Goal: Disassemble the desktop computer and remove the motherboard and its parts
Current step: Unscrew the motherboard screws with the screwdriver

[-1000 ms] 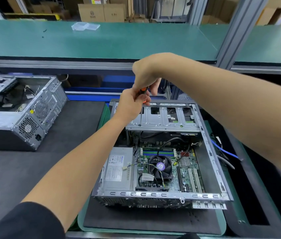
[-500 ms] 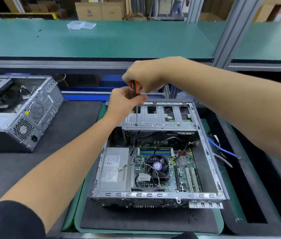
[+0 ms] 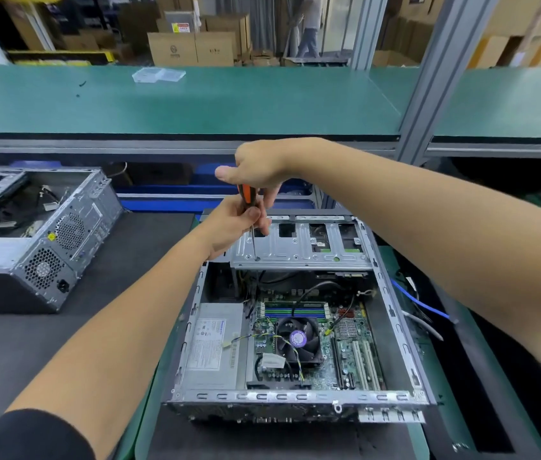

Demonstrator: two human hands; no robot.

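An open desktop case [image 3: 392,313] lies on its side on a dark mat. Inside it I see the green motherboard [image 3: 355,353], a black CPU fan [image 3: 297,340] and a grey power supply [image 3: 212,343]. A silver drive cage [image 3: 302,250] spans the far end. An orange-and-black screwdriver [image 3: 247,194] stands upright, its tip on a hole at the cage's left front. My right hand [image 3: 256,164] grips the top of the handle. My left hand [image 3: 236,220] pinches the lower handle and shaft.
A second opened case [image 3: 46,247] lies at the left on the dark mat. Blue and grey cables [image 3: 418,303] trail right of the case. A green shelf [image 3: 196,101] with a clear plastic tray [image 3: 158,74] runs behind; a metal post [image 3: 435,78] stands at right.
The view has shifted upward a little. My right hand rose on the handle, so more of the orange grip shows. The screwdriver tip stays on the cage.
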